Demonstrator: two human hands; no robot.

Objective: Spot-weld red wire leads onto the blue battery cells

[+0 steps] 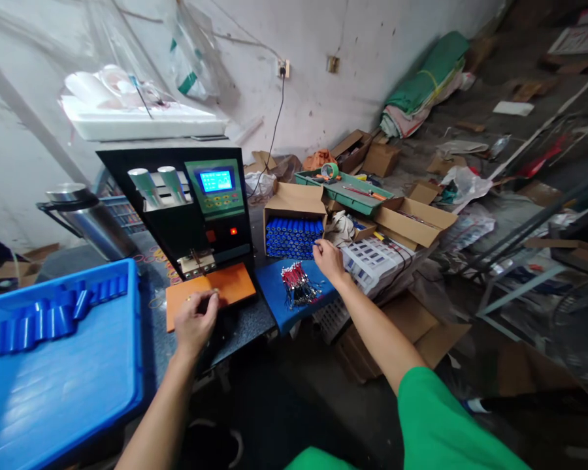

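Note:
My left hand [196,318] rests at the front edge of an orange board [235,284], fingers curled together; whatever they may hold is hidden. Behind the board stands a black machine with a lit display [216,181] and two silver-topped cylinders. My right hand [330,260] is closed at the front right corner of a cardboard box [294,192] packed with blue cylindrical cells [294,236]. I cannot make out anything between its fingers. Just left of that hand, a bundle of red and black wire leads [298,284] lies on a blue cloth [274,294].
On the left, a blue tray [73,391] holds several blue cylinders [42,321]; a steel jug [88,222] stands behind it. A green tray [345,192] with tools, an open carton [414,222] and a white plastic crate [372,264] are on the right.

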